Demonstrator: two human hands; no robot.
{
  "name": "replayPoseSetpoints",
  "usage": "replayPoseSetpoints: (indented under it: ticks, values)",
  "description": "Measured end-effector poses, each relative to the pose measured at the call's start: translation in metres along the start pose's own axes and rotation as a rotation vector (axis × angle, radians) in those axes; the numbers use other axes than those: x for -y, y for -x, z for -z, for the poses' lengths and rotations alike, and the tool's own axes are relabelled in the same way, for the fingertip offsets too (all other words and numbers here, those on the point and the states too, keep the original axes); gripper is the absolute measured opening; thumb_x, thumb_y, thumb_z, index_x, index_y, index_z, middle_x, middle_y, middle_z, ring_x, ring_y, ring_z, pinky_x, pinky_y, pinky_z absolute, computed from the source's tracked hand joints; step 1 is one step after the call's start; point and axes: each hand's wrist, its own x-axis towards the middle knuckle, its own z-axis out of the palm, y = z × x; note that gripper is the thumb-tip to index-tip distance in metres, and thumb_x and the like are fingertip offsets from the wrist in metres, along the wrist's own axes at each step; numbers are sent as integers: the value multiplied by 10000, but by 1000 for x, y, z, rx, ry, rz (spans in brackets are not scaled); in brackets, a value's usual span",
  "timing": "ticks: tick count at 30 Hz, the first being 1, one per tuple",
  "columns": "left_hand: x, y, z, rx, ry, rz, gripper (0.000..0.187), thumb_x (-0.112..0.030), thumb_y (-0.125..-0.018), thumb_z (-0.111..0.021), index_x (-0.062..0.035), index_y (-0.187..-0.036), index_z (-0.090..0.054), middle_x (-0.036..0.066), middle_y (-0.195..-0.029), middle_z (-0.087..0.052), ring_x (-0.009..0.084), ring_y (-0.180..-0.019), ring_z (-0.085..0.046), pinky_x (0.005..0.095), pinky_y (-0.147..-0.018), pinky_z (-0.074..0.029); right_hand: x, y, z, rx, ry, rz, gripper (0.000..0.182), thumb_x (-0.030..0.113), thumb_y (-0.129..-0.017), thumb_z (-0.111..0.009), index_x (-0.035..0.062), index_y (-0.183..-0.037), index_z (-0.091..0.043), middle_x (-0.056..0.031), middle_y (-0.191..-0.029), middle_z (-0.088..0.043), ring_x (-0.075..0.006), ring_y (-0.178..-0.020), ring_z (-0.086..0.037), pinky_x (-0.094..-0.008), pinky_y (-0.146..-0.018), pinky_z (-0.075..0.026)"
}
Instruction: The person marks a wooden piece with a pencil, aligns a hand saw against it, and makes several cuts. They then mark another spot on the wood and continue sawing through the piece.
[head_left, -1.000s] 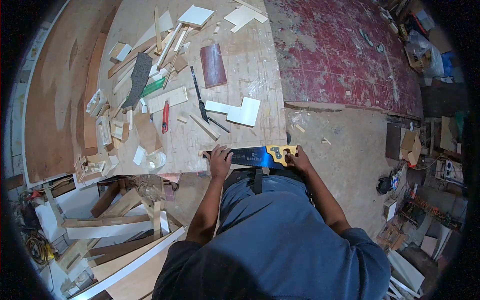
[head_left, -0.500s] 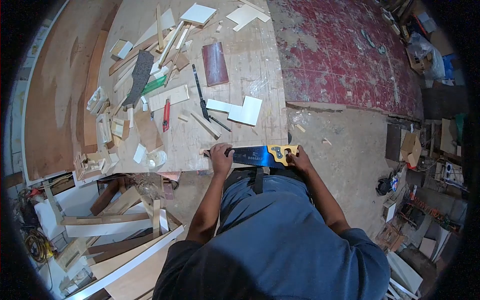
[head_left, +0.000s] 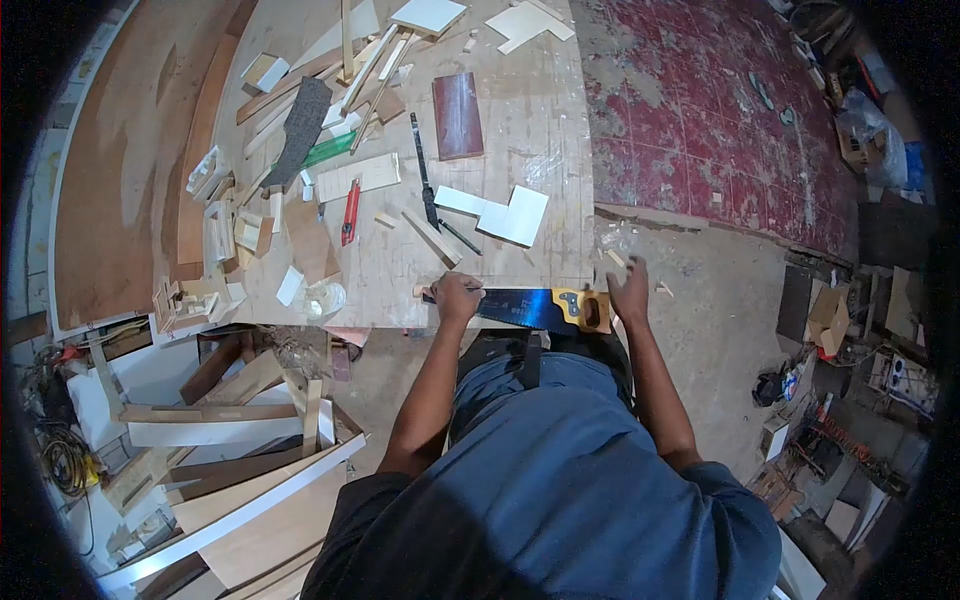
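Observation:
A handsaw (head_left: 520, 309) with a dark blue blade and a yellow handle lies level along the table's front edge. My left hand (head_left: 458, 297) is closed over the blade near its tip. The light end of a wood strip (head_left: 420, 290) shows just left of that hand; whether my fingers also grip it is hidden. My right hand (head_left: 629, 292) is off the saw, just right of its handle, with fingers apart and nothing in them.
On the wooden table (head_left: 380, 265) lie a red utility knife (head_left: 351, 212), a black bar-like tool (head_left: 424, 170), a white L-shaped piece (head_left: 512, 215), a reddish-brown block (head_left: 458, 115) and several offcuts. Boards (head_left: 215, 432) are stacked at lower left.
My right hand has let go of the saw handle and opened, moving right and away from my body. My left hand stays on the blade. The view has shifted slightly.

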Motion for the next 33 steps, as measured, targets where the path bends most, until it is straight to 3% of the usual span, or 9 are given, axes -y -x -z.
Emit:
replayPoseSetpoints:
  ticks: [5,6,12,19,22,25,27,28,33]
  values:
    - [-9,-4,4,-11,-20,48,166,-193,-594,-857,-155,-739,-785,82,-798,-714,290,-872,-657,431,-893,-435,94,-32,-51,286,-254,326,308,99,-794,-708,33,-1084,-624,-172,-990,-677,-313,-853,-679,-412,-776,-547]
    - [-10,-5,5,-17,-65,21,146,-187,-599,-839,-142,-725,-780,80,-732,-708,308,-779,-673,431,-803,-497,125,-32,-58,411,-96,343,248,94,-798,-682,57,-1041,-651,-174,-940,-697,-339,-855,-689,-440,-756,-545]
    - [-35,-2,23,-20,-165,111,157,-206,-627,-840,-95,-649,-732,137,-729,-697,338,-733,-682,427,-780,-519,196,-18,-146,592,382,699,214,213,-835,-615,63,-980,-665,-212,-909,-703,-381,-816,-698,-485,-703,-564]
    - [-33,1,26,-27,-102,79,151,-189,-634,-830,-82,-695,-743,153,-764,-707,334,-756,-692,430,-745,-535,219,-29,-149,702,414,616,230,193,-812,-656,-4,-931,-672,-224,-891,-706,-372,-845,-714,-459,-712,-583]
    - [-31,-4,25,39,-125,59,113,-158,-640,-812,-85,-701,-752,144,-753,-710,324,-749,-695,418,-754,-539,206,-36,-137,768,382,461,332,315,-717,-754,18,-862,-731,-204,-894,-724,-360,-822,-724,-435,-740,-585]
    - [-15,-7,12,53,90,96,122,-160,-635,-817,-93,-721,-763,139,-760,-716,315,-740,-697,398,-762,-546,157,-36,-124,698,66,601,278,185,-805,-681,-45,-961,-669,-225,-859,-708,-333,-771,-726,-394,-669,-585]
    - [-5,-12,0,21,11,88,74,-139,-663,-791,-112,-730,-774,131,-773,-724,290,-740,-705,377,-770,-550,118,-36,-124,861,-314,257,200,138,-819,-684,-35,-917,-660,-164,-831,-711,-241,-751,-722,-335,-675,-571]
    - [-11,-13,5,85,22,148,62,-102,-702,-734,-124,-736,-780,111,-792,-734,265,-757,-714,366,-774,-553,85,-42,-143,905,-362,292,154,90,-839,-678,-23,-941,-650,-95,-836,-704,-161,-754,-696,-300,-695,-560]
    - [-33,-6,25,99,-13,105,119,-87,-733,-681,-132,-756,-788,83,-816,-744,251,-771,-720,358,-786,-557,72,-22,-122,970,-698,153,131,47,-852,-676,-7,-961,-628,-63,-835,-675,-148,-780,-664,-293,-751,-555]
